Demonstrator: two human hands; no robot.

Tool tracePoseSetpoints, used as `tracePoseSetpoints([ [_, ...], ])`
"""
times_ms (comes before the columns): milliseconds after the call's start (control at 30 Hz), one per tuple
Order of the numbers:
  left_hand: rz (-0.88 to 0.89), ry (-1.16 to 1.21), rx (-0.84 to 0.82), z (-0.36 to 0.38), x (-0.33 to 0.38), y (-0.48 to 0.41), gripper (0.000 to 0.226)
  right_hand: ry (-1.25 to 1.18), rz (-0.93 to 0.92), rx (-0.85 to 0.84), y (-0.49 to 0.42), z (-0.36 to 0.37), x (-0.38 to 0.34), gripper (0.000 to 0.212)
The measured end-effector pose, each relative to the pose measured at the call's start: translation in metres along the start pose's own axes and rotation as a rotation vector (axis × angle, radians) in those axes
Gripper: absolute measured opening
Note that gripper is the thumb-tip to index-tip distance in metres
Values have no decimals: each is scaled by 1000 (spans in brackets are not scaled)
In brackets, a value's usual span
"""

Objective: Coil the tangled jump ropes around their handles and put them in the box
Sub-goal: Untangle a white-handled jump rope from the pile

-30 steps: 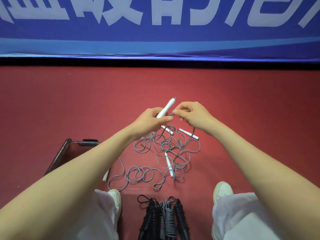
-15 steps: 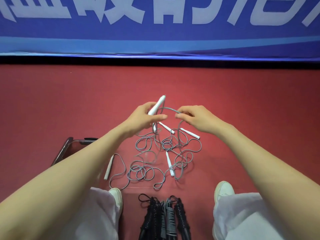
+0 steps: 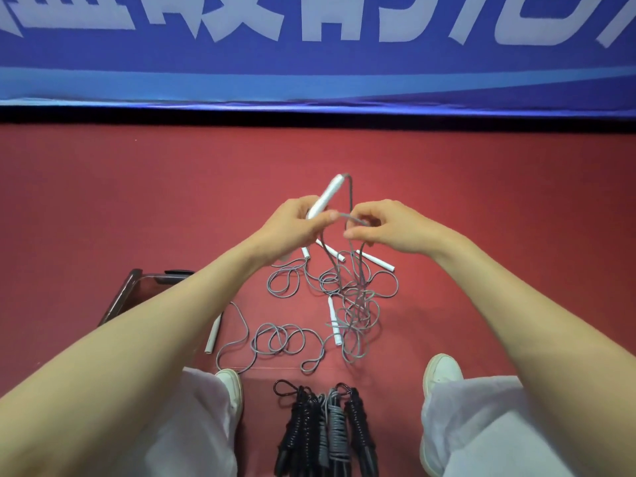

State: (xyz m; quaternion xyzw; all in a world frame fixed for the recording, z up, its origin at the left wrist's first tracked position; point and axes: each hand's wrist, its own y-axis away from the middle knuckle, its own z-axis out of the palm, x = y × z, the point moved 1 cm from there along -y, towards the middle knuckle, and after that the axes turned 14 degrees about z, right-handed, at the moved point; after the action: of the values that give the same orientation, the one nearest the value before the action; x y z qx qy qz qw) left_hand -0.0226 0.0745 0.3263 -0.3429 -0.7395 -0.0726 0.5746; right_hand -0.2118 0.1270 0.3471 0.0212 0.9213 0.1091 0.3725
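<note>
My left hand (image 3: 296,228) grips a white jump-rope handle (image 3: 327,196) that points up and to the right. Grey cord leaves its top end and drops down to my right hand (image 3: 389,227), which pinches the cord close beside the left hand. Below both hands a tangle of grey cord (image 3: 347,301) lies on the red floor with several more white handles in it, one of them (image 3: 334,320) in the middle. Another white handle (image 3: 212,335) lies at the left. The dark transparent box (image 3: 129,290) stands at the left, mostly hidden behind my left forearm.
A bundle of coiled black and grey jump ropes (image 3: 325,432) lies between my white shoes (image 3: 231,383). A blue banner wall (image 3: 316,63) closes off the far side of the red floor (image 3: 137,201).
The right hand has drawn back in close to the left hand with the cord. The handle has tilted up higher, and the cord now loops over its top end.
</note>
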Motion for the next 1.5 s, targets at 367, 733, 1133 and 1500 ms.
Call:
tracePoseSetpoints([
  [367, -235, -92, 235, -27, -24, 5, 23, -35, 24, 137, -10, -8, 24, 10],
  [733, -40, 466, 577, -4, 23, -14, 32, 142, 154, -86, -10, 3, 36, 17],
  [1133, 3, -125, -79, 12, 10, -1, 32, 143, -83, 146, 2, -6, -8, 26],
  [1500, -51, 277, 527, -10, 10, -9, 22, 149, 169, -98, -3, -7, 25, 26],
])
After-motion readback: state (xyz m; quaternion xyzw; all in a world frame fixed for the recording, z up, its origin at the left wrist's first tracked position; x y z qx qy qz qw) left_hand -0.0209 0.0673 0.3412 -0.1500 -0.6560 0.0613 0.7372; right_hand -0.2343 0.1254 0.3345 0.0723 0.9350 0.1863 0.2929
